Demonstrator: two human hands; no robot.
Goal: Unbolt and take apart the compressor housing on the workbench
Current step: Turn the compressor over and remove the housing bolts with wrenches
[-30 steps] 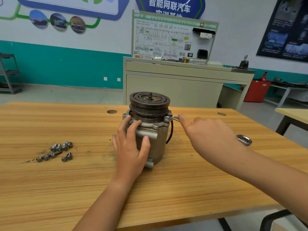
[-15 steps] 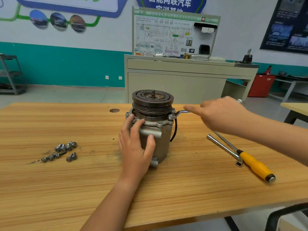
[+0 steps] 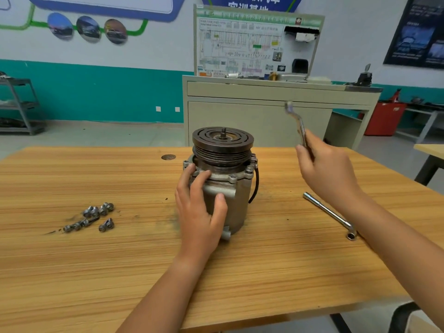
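The compressor (image 3: 237, 200) stands upright near the middle of the workbench (image 3: 96, 272), pulley end up. Your left hand (image 3: 199, 210) wraps its near side, fingers curled against the flange, thumb on the body. Your right hand (image 3: 329, 171), right of the housing and clear of it, grips a wrench (image 3: 297, 123) pointing upward. An L-shaped socket wrench (image 3: 329, 213) lies at the right, loose bolts (image 3: 92, 216) at the left.

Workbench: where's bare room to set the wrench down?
Free: near-left workbench, nearer than the bolts; also between left forearm and right forearm, in front of the compressor. Crowded: right side, around the L-shaped socket wrench.
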